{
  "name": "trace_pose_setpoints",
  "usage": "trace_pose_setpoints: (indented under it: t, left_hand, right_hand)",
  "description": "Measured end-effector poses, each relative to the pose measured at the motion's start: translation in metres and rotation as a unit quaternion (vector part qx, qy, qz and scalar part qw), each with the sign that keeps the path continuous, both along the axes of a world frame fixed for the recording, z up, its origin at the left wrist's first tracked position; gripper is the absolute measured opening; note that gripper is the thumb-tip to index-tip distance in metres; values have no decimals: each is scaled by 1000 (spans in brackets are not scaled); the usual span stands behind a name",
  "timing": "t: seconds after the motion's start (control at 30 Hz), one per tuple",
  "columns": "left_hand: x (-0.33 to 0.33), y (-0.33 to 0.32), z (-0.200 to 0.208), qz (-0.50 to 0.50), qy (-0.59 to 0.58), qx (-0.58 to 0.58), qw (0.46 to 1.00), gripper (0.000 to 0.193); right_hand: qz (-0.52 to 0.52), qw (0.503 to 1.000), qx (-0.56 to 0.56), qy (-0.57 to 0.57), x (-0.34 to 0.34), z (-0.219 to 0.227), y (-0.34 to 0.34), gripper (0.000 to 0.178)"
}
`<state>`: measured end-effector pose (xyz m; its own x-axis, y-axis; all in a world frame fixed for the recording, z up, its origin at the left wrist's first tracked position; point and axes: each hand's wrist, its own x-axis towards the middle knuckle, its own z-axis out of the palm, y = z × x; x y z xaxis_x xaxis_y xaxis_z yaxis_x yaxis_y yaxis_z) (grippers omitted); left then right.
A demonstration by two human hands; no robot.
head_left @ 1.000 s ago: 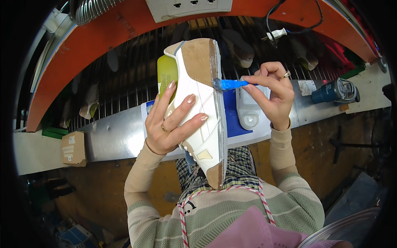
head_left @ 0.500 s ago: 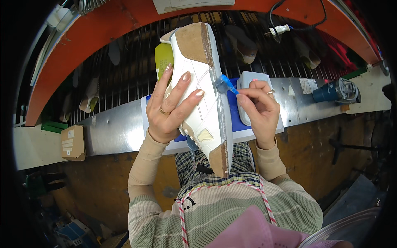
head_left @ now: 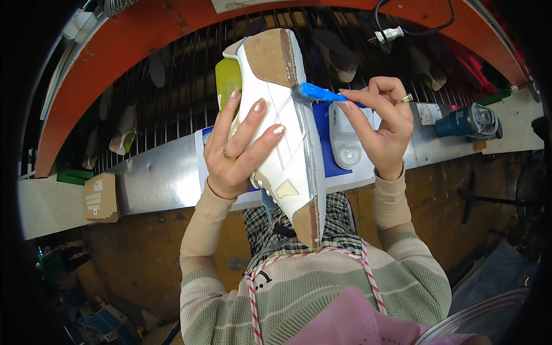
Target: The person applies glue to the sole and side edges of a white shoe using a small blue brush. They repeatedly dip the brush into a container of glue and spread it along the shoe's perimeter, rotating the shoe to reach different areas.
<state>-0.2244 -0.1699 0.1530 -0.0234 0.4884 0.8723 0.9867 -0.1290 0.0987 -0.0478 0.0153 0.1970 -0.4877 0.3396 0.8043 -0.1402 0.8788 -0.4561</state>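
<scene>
My left hand (head_left: 233, 152) grips a white and tan shoe upper (head_left: 276, 132), fingers spread over its side and the thumb side toward its edge. The upper hangs on a yellow-green shoe last (head_left: 226, 80), which shows at its left. Pinched in my right hand (head_left: 382, 123) is a blue brush (head_left: 319, 93). Its bristle end touches the lower edge of the upper, just below the tan patch at the far end. A greyish, wet-looking band runs along that edge. Beneath my right hand sits a pale plastic container (head_left: 344, 138) with a round well.
Behind lies a rack of dark rollers (head_left: 190, 69) with several shoe parts on it. A metal ledge (head_left: 155, 178) crosses in front. At its left is a cardboard box (head_left: 101, 198), at its right a blue tumbler (head_left: 463, 123). A white plug (head_left: 386, 35) hangs at the upper right.
My right hand has moved right and away from me. The brush has slid up along the shoe's edge toward the far tan patch and now lies flatter. My left hand has barely moved.
</scene>
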Motion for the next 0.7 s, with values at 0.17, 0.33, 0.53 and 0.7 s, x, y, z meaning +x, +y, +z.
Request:
trace_pose_setpoints:
  t: [0.17,0.33,0.53,0.7]
  left_hand:
    - [-1,1,0,2,-10,10,1000,43]
    - [-2,1,0,7,-12,11,1000,44]
    - [3,11,-5,13,-35,50,998,45]
    - [6,15,-8,6,-47,51,998,45]
  right_hand:
    - [51,997,-37,-49,14,0,1,22]
    - [109,982,-109,-108,29,0,1,20]
    - [149,923,-355,-5,19,-24,-32,20]
    - [147,929,-340,22,14,-46,-40,23]
